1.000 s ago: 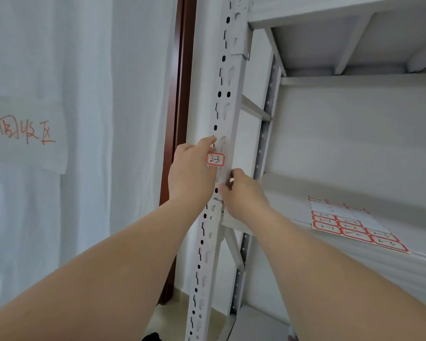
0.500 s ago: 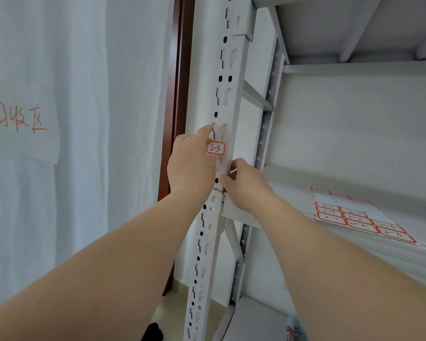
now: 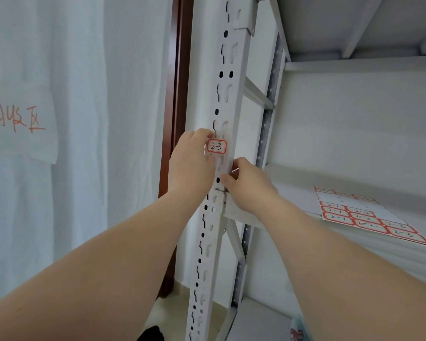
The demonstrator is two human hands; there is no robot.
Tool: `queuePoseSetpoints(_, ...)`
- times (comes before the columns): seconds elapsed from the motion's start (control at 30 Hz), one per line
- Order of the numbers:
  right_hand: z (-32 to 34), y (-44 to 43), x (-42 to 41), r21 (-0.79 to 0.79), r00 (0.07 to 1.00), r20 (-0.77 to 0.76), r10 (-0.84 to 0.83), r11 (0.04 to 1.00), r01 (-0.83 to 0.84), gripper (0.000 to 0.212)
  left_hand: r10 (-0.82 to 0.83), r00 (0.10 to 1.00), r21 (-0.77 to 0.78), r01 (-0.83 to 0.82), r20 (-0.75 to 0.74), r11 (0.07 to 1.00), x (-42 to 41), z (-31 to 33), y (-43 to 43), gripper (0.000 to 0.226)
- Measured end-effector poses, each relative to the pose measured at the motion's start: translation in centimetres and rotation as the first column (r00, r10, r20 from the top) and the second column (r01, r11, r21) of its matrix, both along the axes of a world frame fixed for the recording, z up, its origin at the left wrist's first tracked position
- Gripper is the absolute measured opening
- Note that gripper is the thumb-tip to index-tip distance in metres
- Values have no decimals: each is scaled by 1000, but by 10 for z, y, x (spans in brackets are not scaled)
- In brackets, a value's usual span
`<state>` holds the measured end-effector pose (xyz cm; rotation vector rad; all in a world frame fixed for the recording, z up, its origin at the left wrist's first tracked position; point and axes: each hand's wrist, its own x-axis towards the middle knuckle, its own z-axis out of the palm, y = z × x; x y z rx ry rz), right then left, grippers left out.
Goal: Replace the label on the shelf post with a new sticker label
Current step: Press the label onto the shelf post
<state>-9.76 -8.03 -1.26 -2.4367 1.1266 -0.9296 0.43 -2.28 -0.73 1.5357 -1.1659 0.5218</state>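
A white perforated shelf post [image 3: 228, 94] runs up the middle of the head view. A small red-bordered sticker label [image 3: 216, 146] marked "2-3" sits on its front face. My left hand [image 3: 191, 166] is at the post's left side, its fingertips pinching the label's left edge, which lies over them. My right hand [image 3: 250, 185] is just below and right of the label, fingers curled round the post's right edge. A sheet of red-bordered sticker labels [image 3: 371, 220] lies on the shelf board to the right.
The white shelf board [image 3: 330, 183] and the upper shelf [image 3: 354, 25] extend to the right. A white curtain with a handwritten paper sign [image 3: 17, 119] hangs on the left. A dark brown door frame [image 3: 180, 94] stands behind the post.
Both hands stay at the same spots on the post and the label. Only the view has shifted slightly.
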Motion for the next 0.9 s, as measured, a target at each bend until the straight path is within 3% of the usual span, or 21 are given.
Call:
queuePoseSetpoints(0.17,0,-2,-1,-16,1000,0,-2,1000,2,25,-46,999,-22,46,24,999,-2,7,0,34)
queuePoseSetpoints(0.6,-1,-1,-1,-31,1000,-6,-13,999,13,26,-111,991,7,112,-79,994,0,15,5,28)
queuePoseSetpoints(0.9,-1,0,0,-36,1000,-11,-28,999,28,24,-26,999,98,22,35,995,-2,14,3,22)
